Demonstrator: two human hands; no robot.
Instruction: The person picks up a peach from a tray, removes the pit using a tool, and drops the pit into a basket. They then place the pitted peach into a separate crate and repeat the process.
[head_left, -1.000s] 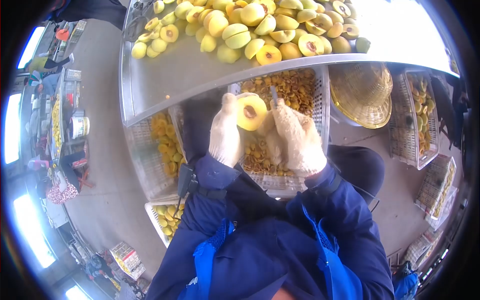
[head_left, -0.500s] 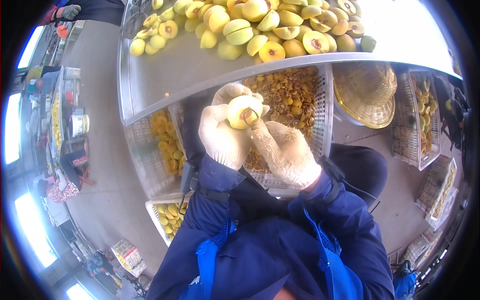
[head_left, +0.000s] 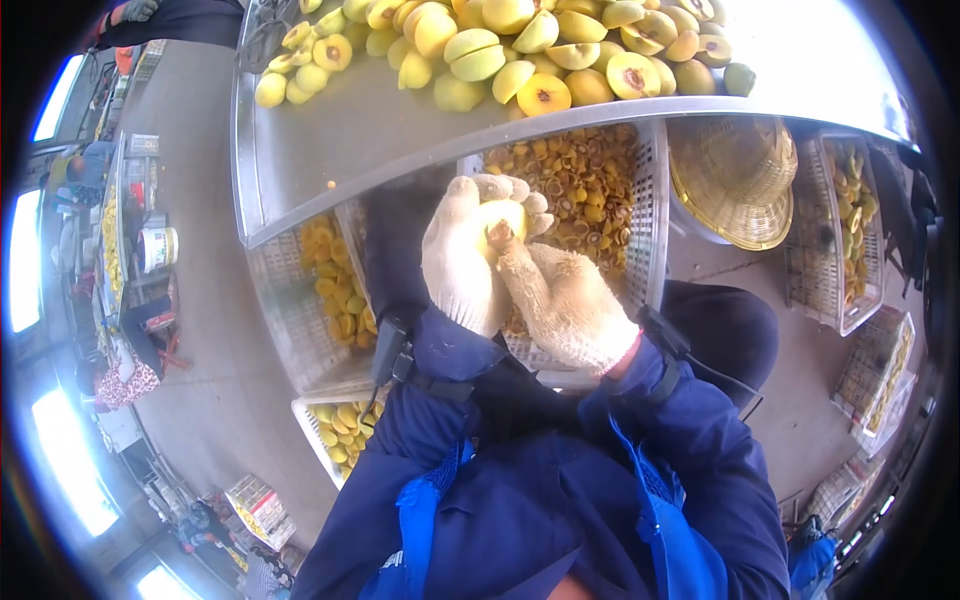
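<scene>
Metal table [head_left: 320,155] heaped with cut fruit [head_left: 538,32]; below, the left hand [head_left: 460,258] cups a fruit piece [head_left: 508,212], the right hand [head_left: 562,298] presses a finger to it, grip unclear; a steady cradle looks best.

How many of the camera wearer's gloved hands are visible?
2: the left hand, cupped around a yellow fruit, and the right hand, with a fingertip at that fruit. Neither is hidden, though some fingers are.

- No lettering can be read.
- White bucket [head_left: 157,250], left: coloured marks on its side, too small to read.
- Crate [head_left: 266,510], near left: reddish and dark markings, illegible.
- Blue strap [head_left: 416,520], near: small white mark, illegible.
</scene>
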